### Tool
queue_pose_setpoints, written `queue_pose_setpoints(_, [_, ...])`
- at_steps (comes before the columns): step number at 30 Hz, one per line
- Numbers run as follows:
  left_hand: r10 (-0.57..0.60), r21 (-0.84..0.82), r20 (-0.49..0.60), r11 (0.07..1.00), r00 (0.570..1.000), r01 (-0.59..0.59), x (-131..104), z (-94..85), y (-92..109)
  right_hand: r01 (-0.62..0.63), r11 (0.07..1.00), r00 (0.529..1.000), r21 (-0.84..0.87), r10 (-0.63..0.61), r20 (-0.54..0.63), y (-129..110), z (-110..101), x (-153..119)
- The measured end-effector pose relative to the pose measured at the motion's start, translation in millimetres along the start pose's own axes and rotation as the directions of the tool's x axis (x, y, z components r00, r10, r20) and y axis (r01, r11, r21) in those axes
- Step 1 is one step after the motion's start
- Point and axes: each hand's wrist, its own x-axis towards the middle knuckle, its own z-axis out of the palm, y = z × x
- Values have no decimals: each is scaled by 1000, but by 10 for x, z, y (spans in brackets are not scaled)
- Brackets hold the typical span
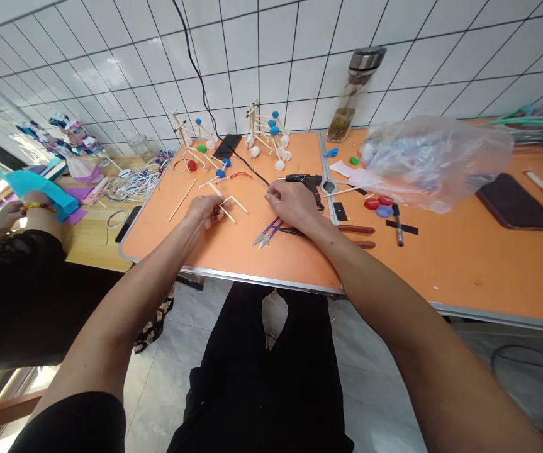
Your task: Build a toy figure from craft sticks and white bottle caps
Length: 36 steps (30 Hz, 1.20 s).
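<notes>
1. Wooden-stick frame (239, 204) over the orange desk (299, 267), nearer its left edge than its right; left hand (204, 211) has it pinched between its fingers.
2. Right hand (292, 200) beside black glue gun (305, 181); fingers curled, contents cannot be told.
3. Purple-handled snips (268, 238) near front edge; loose stick (181, 201) near left edge.

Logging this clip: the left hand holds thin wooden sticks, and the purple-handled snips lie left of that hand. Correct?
Wrong side: the head view shows the purple-handled snips right of the left hand, which does hold thin wooden sticks.
</notes>
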Motion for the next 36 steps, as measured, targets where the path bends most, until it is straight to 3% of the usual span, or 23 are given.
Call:
queue_pose_setpoints(10, [-74,-27,-10,997,997,73,-20,15,18,48,997,998,-61,-46,43,-45,-30,-20])
queue_pose_setpoints(22, [-76,42,12,996,997,75,-104,-112,11,55,996,995,-64,-50,84,-98,-78,-46])
queue_pose_setpoints(31, [26,158,57,987,998,-35,-241,-214,-20,59,995,996,-80,-53,78,-101,-73,-45])
queue_pose_setpoints(36, [215,283,102,930,971,-235,-266,-222,-155,56,995,997,-79,-51,66,-62,-42,-28])
